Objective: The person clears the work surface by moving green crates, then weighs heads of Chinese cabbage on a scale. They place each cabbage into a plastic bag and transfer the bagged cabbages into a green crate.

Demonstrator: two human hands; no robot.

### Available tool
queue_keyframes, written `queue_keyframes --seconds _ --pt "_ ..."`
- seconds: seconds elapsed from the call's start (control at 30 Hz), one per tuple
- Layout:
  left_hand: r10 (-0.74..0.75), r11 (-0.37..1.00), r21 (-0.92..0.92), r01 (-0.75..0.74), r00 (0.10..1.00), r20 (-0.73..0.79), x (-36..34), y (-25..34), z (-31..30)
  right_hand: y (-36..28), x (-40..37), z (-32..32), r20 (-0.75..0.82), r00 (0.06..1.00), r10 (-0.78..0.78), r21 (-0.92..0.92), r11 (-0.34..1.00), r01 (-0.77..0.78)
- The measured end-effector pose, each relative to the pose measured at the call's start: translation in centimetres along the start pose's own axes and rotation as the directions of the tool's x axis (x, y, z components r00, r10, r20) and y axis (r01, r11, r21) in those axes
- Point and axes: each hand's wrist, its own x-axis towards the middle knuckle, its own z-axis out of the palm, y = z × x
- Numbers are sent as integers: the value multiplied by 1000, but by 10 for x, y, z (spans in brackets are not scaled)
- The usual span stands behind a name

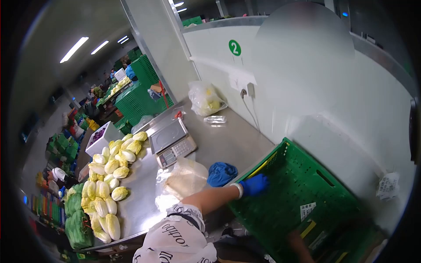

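Left hand (255, 185) is at the green crate (324, 175) beside a steel table (239, 136) in a lit hall (101, 26), either grip impossible to tell.

Right forearm (300, 245): motion-blurred; right hand indistinguishable, possibly lost in shadow. Left hand (255, 185), gloved: separate fingers indistinct. Green crate (318, 186): lower right corner dark, blurred. Crate label (308, 211) and wall paper (388, 186): print illegible. Plastic bag (204, 99): contents veiled. Distant workers (97, 91): small, blurred. Wall top: partly masked by a round smear (305, 33).
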Motion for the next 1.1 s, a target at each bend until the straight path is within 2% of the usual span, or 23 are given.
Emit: queue_keyframes --seconds 0.1,0.13,0.2,0.27,0.3,0.33,0.4,0.5,0.6,0.63,0.67,0.7,0.73,0.77,0.8,0.83,0.87,0.9,0.93,0.97,1.0,1.03,1.1 --pt "-4 999 35 11 985 -174 -6 7 -17 -11 14 -25 403 900 169 -28 985 -172" --pt "-149 983 103 153 988 -46 -14 3 -13 -14 14 -27 443 882 161 -56 987 -152" --pt "-166 942 218 255 919 -358 -21 20 -64 -16 15 -29 504 845 178 -122 983 -134" --pt "-441 779 223 586 765 -469 -36 31 -78 -16 15 -31 284 959 26 0 1000 -27" --pt "-676 694 68 716 682 -278 -51 23 -58 -18 17 -29 156 986 -56 47 998 49" --pt "-835 550 -42 834 548 -44 -64 9 -35 -21 20 -25 228 974 -20 10 1000 18" --pt "-792 521 -250 816 572 216 -72 -3 -31 -26 30 -13 361 931 59 -63 997 -39" --pt "-819 548 -175 818 567 90 -68 11 -40 -25 51 -9 643 760 89 -94 995 -37" --pt "-811 563 -142 814 577 95 -72 10 -40 -16 37 -4 408 904 129 95 978 -183" --pt "-818 557 -144 818 570 77 -74 8 -36 -19 36 -22 542 791 285 -60 952 -301" --pt "-824 551 -148 821 564 61 -75 7 -32 -52 47 -109 635 636 439 -226 893 -390" --pt "-830 544 -153 825 556 51 -75 4 -28 -69 42 -169 500 610 614 -119 747 -654" --pt "-836 530 -123 839 541 85 -72 6 -32 -69 13 -197 341 633 694 -89 695 -714" --pt "-822 548 -123 827 560 103 -68 3 -36 -48 -34 -188 202 511 835 -172 544 -821" --pt "-807 564 -121 817 576 129 -68 1 -38 -9 -95 -144 74 568 820 -252 566 -785" --pt "-792 576 -128 807 590 155 -68 3 -35 -17 -98 -150 141 536 832 -307 551 -776" --pt "-772 563 -131 816 576 268 -67 -9 -26 -37 -80 -173 204 505 839 -356 544 -760" --pt "-772 564 -122 817 574 272 -70 -8 -26 -55 -64 -192 258 469 845 -399 535 -744" --pt "-773 566 -116 816 574 271 -72 -8 -24 -65 -56 -204 117 549 827 -319 555 -768" --pt "-773 570 -107 814 576 265 -75 -12 -22 -68 -52 -205 94 533 841 -297 534 -791" --pt "-757 597 -193 778 627 185 -84 -6 -24 -68 -50 -205 69 514 855 -272 512 -815" --pt "-769 600 -183 778 625 135 -91 -2 -28 -68 -49 -204 48 495 867 -248 491 -835" --pt "-793 595 -169 786 609 39 -102 35 -56 -59 -48 -190 116 553 825 -193 564 -803"
